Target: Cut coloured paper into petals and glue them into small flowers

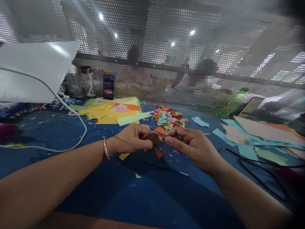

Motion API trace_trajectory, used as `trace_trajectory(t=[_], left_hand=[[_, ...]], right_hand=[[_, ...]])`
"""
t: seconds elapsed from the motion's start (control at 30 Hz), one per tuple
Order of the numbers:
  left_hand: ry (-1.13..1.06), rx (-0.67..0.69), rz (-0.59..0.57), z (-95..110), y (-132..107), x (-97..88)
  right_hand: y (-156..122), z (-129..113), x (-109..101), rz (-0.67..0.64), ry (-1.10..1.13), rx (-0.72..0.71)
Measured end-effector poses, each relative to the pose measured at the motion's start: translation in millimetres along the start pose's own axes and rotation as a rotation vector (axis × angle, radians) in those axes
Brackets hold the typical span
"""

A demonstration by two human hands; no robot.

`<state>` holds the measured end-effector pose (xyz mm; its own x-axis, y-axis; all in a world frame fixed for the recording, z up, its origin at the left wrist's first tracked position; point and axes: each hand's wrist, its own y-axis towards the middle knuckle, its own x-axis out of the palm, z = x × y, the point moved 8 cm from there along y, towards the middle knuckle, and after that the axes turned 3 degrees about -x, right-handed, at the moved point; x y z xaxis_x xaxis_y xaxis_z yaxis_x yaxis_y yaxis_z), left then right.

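Above the blue tabletop, my left hand [133, 138], a silver bangle on its wrist, is closed around a small brown piece [152, 138] with a streaked surface; its kind is unclear. My right hand [190, 143] pinches a slim dark strip-like tool [160, 134], whose tip reaches the brown piece. It may be metal, but I cannot tell its kind. Behind and below the hands lie an orange paper piece [161, 130], a darker orange triangle [159, 154] and a yellow scrap [124, 156]. A thin pen-like stick [183, 173] rests on the table nearer to me.
Coloured paper scraps [168, 117] form a pile beyond my hands. Yellow and green sheets [107, 116] lie at back left, by a phone [109, 86] and a glass bottle [88, 81]. A white cable [71, 111] loops left. More paper [267, 132] and black cable [259, 178] lie right.
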<state>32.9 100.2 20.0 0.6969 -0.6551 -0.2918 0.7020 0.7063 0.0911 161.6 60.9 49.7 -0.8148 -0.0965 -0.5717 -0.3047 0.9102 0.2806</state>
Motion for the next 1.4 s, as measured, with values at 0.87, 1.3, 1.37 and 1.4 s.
trace_trajectory(t=[0.87,1.3,1.37,1.4], left_hand=[[0.201,-0.267,-0.196,-11,-7,9.9],[0.846,-0.136,0.178,1,0,-43.2],[0.842,-0.059,0.174,-4,5,-39.3],[0.84,-0.028,0.155,-7,7,-34.9]], right_hand=[[1,15,-12,0.097,-0.106,0.04],[1,27,-11,0.083,-0.354,0.056],[1,26,-13,0.104,-0.362,0.053],[1,26,-13,0.114,-0.364,0.051]])
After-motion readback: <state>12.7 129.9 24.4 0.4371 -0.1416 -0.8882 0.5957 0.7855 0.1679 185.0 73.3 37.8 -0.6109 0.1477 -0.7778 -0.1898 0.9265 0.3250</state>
